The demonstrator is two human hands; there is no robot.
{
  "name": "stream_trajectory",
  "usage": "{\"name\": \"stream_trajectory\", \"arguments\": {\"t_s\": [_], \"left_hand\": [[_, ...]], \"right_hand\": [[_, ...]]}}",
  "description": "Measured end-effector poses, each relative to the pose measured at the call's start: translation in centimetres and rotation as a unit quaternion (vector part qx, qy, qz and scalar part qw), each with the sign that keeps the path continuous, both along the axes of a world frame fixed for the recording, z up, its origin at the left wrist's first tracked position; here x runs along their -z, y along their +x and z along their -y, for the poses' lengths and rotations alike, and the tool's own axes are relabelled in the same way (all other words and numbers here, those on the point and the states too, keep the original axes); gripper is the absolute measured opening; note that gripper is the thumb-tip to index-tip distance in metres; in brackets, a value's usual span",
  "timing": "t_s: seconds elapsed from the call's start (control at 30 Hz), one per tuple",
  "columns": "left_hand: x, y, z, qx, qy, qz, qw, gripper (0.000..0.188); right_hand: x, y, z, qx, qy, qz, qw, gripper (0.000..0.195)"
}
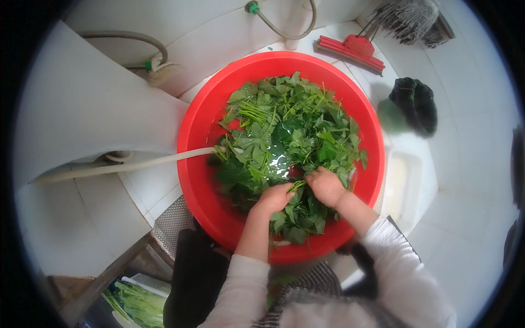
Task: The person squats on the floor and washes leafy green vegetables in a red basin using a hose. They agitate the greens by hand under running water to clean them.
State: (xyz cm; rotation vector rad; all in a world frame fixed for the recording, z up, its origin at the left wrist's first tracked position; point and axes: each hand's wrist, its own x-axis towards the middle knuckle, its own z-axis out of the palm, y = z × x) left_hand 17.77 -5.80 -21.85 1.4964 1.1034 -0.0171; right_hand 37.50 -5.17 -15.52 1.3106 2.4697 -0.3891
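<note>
A large round red plastic tub [197,123] stands before me, filled with leafy greens [283,94] in water. Over its near half, my left hand [276,199] is closed on a few green stems [298,185]. My right hand [325,184] is beside it, gripping the other end of these stems and leaves. Its fingertips are partly hidden among the greens. Light glints on the water [279,162] just beyond my hands. A pale hose [176,156] runs over the tub's left rim, and its end lies by the leaves.
A red squeegee-like mop head [352,51] and a string mop [406,18] are at the upper right. White plastic basins or baskets [428,184] stand right of the tub. Lower left, light-green leafy vegetables [137,301] lie by a white basket [149,283]. Braided hoses [127,36] hang at the upper left.
</note>
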Motion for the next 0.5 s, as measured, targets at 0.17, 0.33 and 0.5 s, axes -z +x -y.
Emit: {"name": "stream_trajectory", "arguments": {"t_s": [0.17, 0.33, 0.5], "left_hand": [[-0.6, 0.5, -0.1, 0.047, 0.04, -0.017, 0.998, 0.027], [0.2, 1.3, 0.5, 0.063, 0.124, -0.037, 0.99, 0.025], [-1.2, 3.5, 1.7, -0.08, 0.098, -0.024, 0.992, 0.025]], "right_hand": [[0.6, -0.8, 1.0, -0.038, -0.024, 0.073, 0.996, 0.016], [1.6, -2.2, 1.7, -0.026, -0.028, 0.052, 0.998, 0.015], [5.5, -1.9, 0.9, 0.371, -0.131, -0.002, 0.919, 0.019]]}}
